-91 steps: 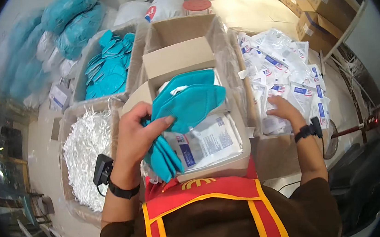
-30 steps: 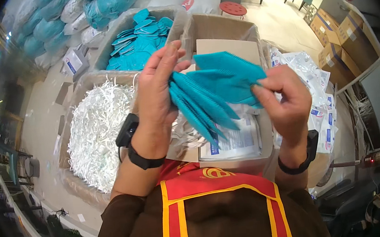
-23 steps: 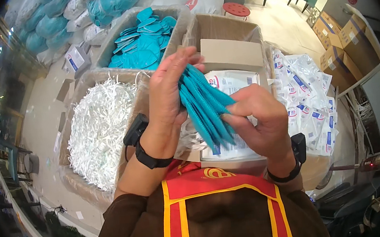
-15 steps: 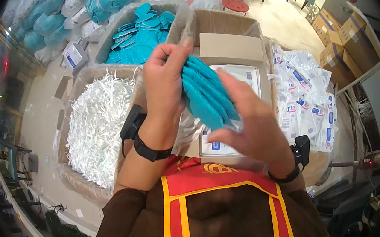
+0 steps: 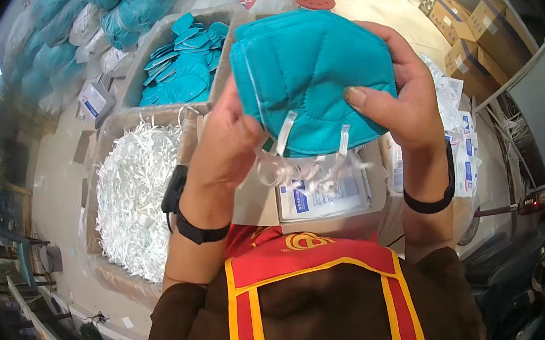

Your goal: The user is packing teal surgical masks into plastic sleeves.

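A stack of teal folded face masks (image 5: 315, 72) is raised in front of me, its broad stitched side facing me. White ear loops dangle from the lower edge. My right hand (image 5: 403, 90) grips the right end, thumb on the front and fingers behind. At the lower left edge, my left hand (image 5: 226, 135) is closed against the stack, its fingers partly hidden behind the masks. Below the stack, flat white packets with blue print (image 5: 325, 194) lie in an open cardboard box (image 5: 259, 201).
White strips (image 5: 142, 197) fill a lined box on the left. Loose teal masks (image 5: 185, 63) fill another box behind it. White packets (image 5: 466, 149) are heaped at right. Stuffed bags (image 5: 143, 14), a red stool (image 5: 314, 1) and cartons (image 5: 473, 56) stand farther back.
The mask stack has been raised and turned from edge-on to broad side toward me. My right hand, apart and blurred before, now grips its right end. My left hand has moved lower.
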`<state>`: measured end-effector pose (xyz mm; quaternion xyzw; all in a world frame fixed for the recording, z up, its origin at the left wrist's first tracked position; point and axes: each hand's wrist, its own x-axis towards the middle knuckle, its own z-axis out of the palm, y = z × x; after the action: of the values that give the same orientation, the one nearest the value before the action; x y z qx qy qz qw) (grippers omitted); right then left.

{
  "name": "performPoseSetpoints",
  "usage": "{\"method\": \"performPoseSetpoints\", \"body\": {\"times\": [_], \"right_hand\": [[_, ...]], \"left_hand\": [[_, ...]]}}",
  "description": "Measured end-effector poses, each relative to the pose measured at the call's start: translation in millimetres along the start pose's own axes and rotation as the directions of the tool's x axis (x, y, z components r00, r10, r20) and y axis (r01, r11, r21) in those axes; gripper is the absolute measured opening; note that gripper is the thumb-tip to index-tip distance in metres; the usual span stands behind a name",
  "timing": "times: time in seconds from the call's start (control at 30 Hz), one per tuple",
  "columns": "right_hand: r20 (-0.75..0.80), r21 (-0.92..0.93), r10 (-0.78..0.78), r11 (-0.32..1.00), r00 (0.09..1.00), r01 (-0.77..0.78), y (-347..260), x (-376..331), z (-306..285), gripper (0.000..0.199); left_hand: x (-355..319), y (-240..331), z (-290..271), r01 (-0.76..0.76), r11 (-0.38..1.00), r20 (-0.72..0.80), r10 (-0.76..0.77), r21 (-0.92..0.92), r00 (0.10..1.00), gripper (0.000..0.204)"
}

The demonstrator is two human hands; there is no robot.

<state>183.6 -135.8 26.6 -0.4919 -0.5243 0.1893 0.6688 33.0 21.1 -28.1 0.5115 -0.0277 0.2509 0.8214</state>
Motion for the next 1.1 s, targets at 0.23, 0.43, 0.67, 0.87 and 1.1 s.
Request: {"method": "performPoseSetpoints", "body": {"times": [0.23,0.43,0.67,0.87,1.1], "right_hand": [[0.033,-0.305,0.012,0.952,0.999,-0.001,-5.8,-1.0,3.4,0.059],[0.173,-0.271,0.001,0.962,0.985,0.047,-6.1,3.3,-4.5,0.056],[0.137,-0.425,-0.072,0.897,0.988,0.124,0.5,1.2,1.2,0.060],[-0.006,0.237,-0.021,0.971,1.000,0.022,54.9,-18.5,8.0,0.062],[0.140,0.066,0.469,0.874,0.872,-0.481,63.2,-29.7,18.6,0.022]], "left_hand": [[-6.4,2.8,8.3,0.218,0.971,0.035,-0.223,0.102,0.974,0.088],[-11.0,-16.2,8.8,0.263,0.950,0.130,-0.243,-0.170,0.961,0.078],[-12.7,-16.5,15.2,0.194,0.978,-0.096,-0.186,0.078,0.978,0.052],[-6.4,-10.3,15.7,0.055,0.996,-0.204,-0.069,-0.073,0.977,0.041],[-6.7,-4.4,10.2,-0.080,0.993,-0.308,0.103,0.085,0.946,0.046]]}}
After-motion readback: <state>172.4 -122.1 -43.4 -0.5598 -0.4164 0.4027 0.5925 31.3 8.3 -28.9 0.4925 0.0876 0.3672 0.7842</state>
